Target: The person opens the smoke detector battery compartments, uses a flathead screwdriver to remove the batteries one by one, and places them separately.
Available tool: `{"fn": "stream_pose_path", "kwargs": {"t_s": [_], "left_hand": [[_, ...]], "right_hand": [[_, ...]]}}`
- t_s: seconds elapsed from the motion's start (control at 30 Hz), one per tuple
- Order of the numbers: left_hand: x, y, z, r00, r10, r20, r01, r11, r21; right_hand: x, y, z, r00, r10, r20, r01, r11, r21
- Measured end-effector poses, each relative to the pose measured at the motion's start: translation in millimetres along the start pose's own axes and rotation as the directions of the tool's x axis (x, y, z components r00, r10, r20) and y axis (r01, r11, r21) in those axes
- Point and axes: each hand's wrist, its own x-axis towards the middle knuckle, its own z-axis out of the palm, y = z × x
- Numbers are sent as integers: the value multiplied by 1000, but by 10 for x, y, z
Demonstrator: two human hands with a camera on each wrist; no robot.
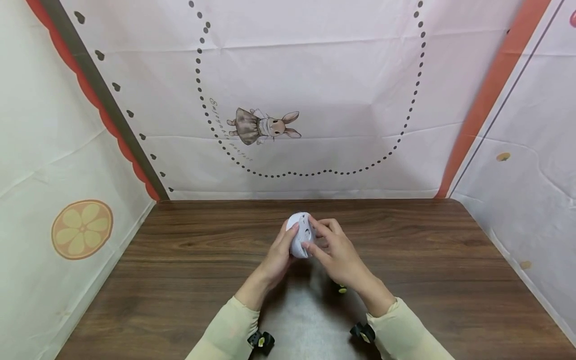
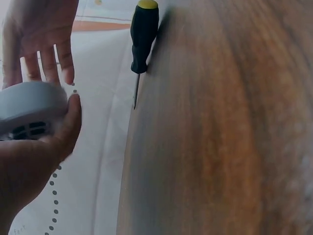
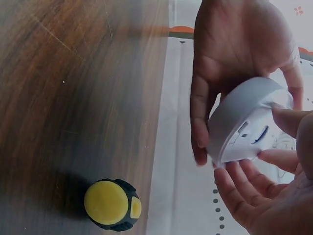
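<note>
A white round plastic device (image 1: 298, 246) is held up above the table between both hands. My left hand (image 1: 278, 257) grips it round its outer curved side, thumb on the near face. My right hand (image 1: 339, 255) has thumb and fingertip on the opposite face, which shows slots and small openings in the right wrist view, where the device (image 3: 244, 117) is tilted. Dark vent slots show on the device (image 2: 34, 105) in the left wrist view. A screwdriver (image 2: 144, 39) with a black and yellow handle lies on the table, mostly hidden under my right hand in the head view.
The brown wooden table (image 1: 202, 310) runs back to a white printed cloth (image 1: 315, 75) hung behind it. Similar cloth panels (image 1: 45, 150) close off the left and right sides. Black straps with small devices sit on both wrists.
</note>
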Motion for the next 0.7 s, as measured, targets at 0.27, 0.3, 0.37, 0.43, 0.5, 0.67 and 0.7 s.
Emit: {"fn": "stream_pose_path", "kwargs": {"t_s": [0.27,0.3,0.37,0.43,0.5,0.67,0.7], "left_hand": [[-15,8,4,1000,14,-24,-16,998,-67],[-18,8,6,999,19,-31,-21,997,-68],[-19,13,13,998,28,-53,-32,997,-71],[-13,12,14,997,36,-71,-41,997,-62],[-6,12,18,995,46,-87,-51,997,-51],[1,19,34,991,90,-97,-93,995,-26],[4,19,36,990,101,-98,-103,994,-20]], "right_hand": [[-20,9,7,993,-115,-27,110,983,-144],[-20,11,6,992,-126,-23,121,982,-147],[-14,13,1,990,-143,-14,139,979,-149],[-9,11,-9,990,-142,-4,140,980,-139],[-7,6,-19,991,-136,3,135,984,-120],[-6,3,-38,992,-129,-1,128,989,-73],[-3,4,-41,991,-134,-4,133,989,-69]]}}
